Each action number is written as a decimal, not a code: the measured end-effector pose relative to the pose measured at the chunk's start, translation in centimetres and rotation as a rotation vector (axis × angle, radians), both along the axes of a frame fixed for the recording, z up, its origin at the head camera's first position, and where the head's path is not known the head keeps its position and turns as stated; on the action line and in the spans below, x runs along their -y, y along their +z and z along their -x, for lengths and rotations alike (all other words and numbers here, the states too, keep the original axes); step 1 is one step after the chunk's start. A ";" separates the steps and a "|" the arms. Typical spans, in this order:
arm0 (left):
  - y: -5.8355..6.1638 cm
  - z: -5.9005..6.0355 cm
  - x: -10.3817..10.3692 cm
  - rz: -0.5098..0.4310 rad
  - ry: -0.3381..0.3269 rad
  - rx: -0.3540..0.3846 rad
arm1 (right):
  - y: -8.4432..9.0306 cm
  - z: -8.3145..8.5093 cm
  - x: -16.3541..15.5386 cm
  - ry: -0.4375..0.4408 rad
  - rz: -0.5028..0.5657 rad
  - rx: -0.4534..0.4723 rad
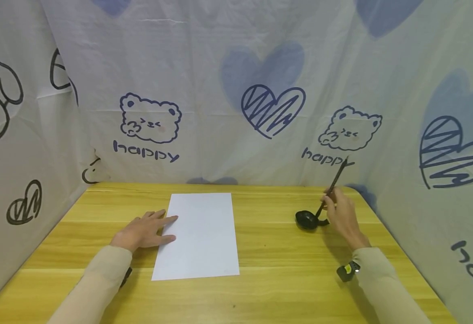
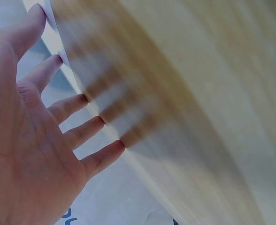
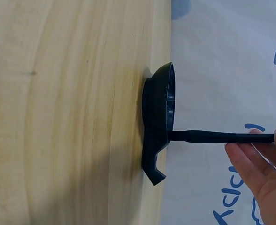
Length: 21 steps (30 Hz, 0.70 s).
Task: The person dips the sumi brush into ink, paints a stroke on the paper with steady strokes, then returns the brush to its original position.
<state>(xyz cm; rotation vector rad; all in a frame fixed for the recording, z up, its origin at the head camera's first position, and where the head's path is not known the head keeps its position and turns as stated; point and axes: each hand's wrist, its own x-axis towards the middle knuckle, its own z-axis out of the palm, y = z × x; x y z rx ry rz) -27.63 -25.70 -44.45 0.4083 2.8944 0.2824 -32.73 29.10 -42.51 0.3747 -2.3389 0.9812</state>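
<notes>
A blank white sheet of paper [image 1: 201,236] lies on the wooden table, left of centre. My left hand [image 1: 145,229] rests at its left edge, fingers spread, with thumb and index finger over the paper. In the left wrist view, the fingertips of the left hand [image 2: 44,126] touch down in a row. On the right, my right hand [image 1: 341,213] pinches a slim black writing brush [image 1: 335,180], held at a slant. Its lower end stands in a small black ink dish [image 1: 307,220], whose bent handle shows in the right wrist view below the brush [image 3: 208,136].
The yellow wooden table [image 1: 268,292] ends at a white curtain [image 1: 208,148] printed with hearts, bears and lettering. Curtains also hang close on both sides. A dark band with a yellow-green device [image 1: 346,271] sits at the right wrist.
</notes>
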 end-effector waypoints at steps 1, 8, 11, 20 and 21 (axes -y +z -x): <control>0.0 0.0 0.0 -0.003 0.004 0.002 | 0.0 0.0 0.0 0.009 -0.005 0.006; 0.1 -0.1 0.0 0.006 0.004 0.015 | 0.0 0.0 0.2 0.032 -0.015 0.021; 0.1 -0.2 0.0 0.003 0.000 0.013 | 0.2 -0.1 0.3 0.031 -0.003 0.017; 0.1 -0.2 -0.1 0.011 -0.007 0.006 | 0.6 -0.2 0.2 0.050 0.035 0.040; 0.1 -0.2 -0.1 0.010 -0.007 0.005 | 0.6 -0.2 0.2 0.053 0.034 0.044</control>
